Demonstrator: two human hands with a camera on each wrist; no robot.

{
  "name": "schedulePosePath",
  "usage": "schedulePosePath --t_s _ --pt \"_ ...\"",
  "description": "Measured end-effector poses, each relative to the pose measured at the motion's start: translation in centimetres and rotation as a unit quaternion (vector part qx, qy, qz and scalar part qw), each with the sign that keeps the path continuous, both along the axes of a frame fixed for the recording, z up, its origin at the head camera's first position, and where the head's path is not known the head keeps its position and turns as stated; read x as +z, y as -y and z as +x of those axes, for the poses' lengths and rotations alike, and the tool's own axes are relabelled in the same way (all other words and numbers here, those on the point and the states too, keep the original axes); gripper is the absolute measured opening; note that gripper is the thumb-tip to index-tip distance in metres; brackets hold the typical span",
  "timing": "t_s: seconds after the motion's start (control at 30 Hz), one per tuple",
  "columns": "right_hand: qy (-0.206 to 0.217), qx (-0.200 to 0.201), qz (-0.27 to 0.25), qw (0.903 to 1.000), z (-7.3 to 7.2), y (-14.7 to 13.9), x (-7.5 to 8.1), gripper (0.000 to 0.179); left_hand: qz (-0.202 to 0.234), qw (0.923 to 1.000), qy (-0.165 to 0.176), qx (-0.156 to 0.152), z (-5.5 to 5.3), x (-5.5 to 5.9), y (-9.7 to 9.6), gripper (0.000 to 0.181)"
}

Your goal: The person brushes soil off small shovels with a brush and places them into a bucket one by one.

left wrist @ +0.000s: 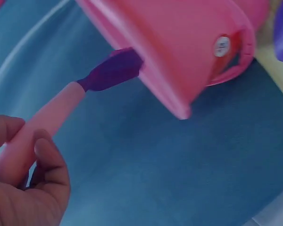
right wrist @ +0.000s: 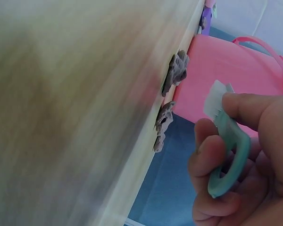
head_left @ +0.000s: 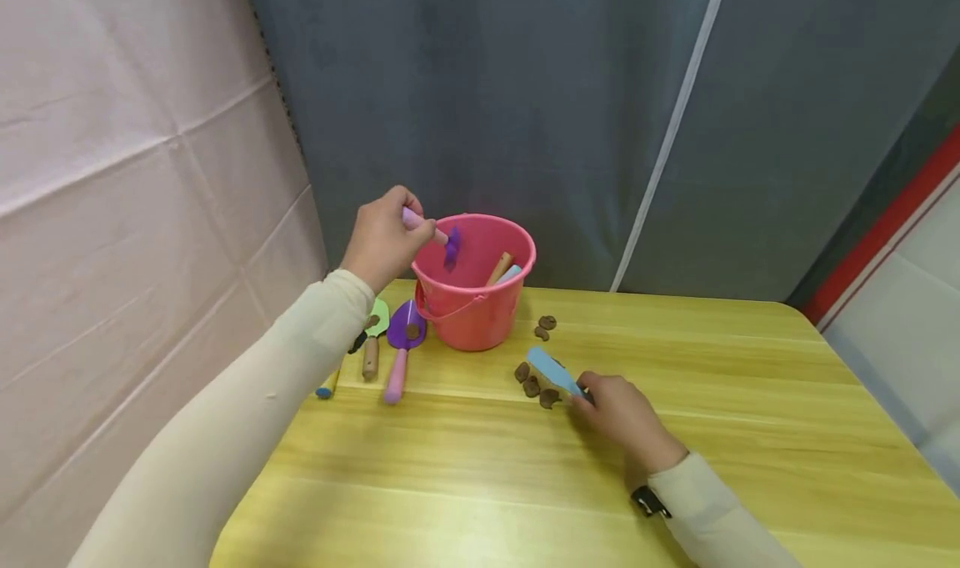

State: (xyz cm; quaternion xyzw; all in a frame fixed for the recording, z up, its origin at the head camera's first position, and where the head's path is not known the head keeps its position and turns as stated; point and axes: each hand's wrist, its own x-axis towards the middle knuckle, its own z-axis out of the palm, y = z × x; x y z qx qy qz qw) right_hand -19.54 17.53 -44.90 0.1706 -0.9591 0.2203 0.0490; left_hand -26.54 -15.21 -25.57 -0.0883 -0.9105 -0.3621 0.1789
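While your left hand (head_left: 384,236) grips the pink-handled purple tool (head_left: 453,248), its head at the mouth of the pink bucket (head_left: 480,324), and your right hand (head_left: 624,416) holds the light blue tool (head_left: 553,374) near brown lumps (head_left: 532,386), a wooden handle (head_left: 499,268) leans inside the bucket. To the bucket's left lie a purple shovel (head_left: 397,334) and a green shovel (head_left: 382,312), the latter partly hidden by your left sleeve (head_left: 300,355). A wood-grain table (head_left: 712,359) bears them before a dark curtain (head_left: 480,92), with pale cloth (head_left: 135,218) at left.
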Motion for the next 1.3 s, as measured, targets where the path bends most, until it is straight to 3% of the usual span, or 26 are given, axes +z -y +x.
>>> schedulePosePath --t_s 0.17,0.37,0.5,0.67,0.83,1.03,1.17,1.3 --pt "-0.002 0.003 -0.001 1.0000 0.3 0.1 -0.3 0.012 -0.050 0.9983 0.018 -0.025 -2.9 -1.7 -1.0 0.028" --pt "0.000 0.002 -0.001 1.0000 0.7 0.1 -0.3 0.012 -0.102 0.9933 0.038 -0.038 -4.3 -4.2 -1.7 0.035" --pt "0.004 0.000 -0.001 1.0000 0.8 0.1 -0.3 0.012 -0.143 0.9867 0.048 -0.061 -4.5 -5.2 -2.5 0.027" --pt "0.011 0.011 -0.007 0.9999 1.1 0.3 -0.4 0.014 -0.178 0.9788 0.058 -0.083 -4.3 -5.2 -3.6 0.015" --pt "0.008 0.015 -0.008 0.9998 1.3 0.3 -0.2 0.014 -0.177 0.9745 0.071 -0.119 -4.1 -5.0 -4.9 0.013" --pt "0.008 0.015 -0.011 0.9998 1.4 0.5 -0.1 0.014 -0.175 0.9615 0.125 -0.171 -4.0 -5.4 -6.4 0.019" --pt "0.012 0.015 -0.014 0.9997 1.5 0.7 -0.1 0.014 -0.191 0.9563 0.143 -0.168 -3.9 -5.6 -6.8 0.017" --pt "0.016 0.015 -0.016 0.9996 1.5 0.8 -0.1 0.014 -0.215 0.9482 0.158 -0.172 -3.8 -5.7 -6.6 0.026"
